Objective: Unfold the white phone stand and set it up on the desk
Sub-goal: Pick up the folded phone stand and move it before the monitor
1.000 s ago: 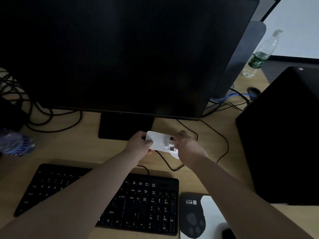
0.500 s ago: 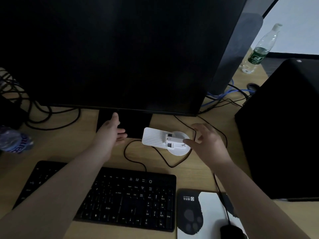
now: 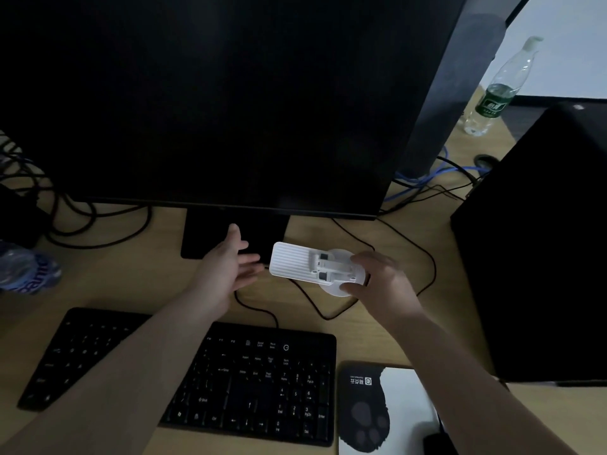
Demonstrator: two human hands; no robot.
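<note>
- Right hand (image 3: 381, 284) fingers (image 3: 353, 288) grasp the round base of the white phone stand (image 3: 305, 266), just in front of the monitor foot (image 3: 210, 238)
- Left hand (image 3: 226, 267) is released, palm spread, just beside the stand's ribbed plate
- Best to press the base flat on the table (image 3: 410, 257), then raise the plate at its hinge
- Dim light hides whether the base rests fully on the cable (image 3: 315, 300)
</note>
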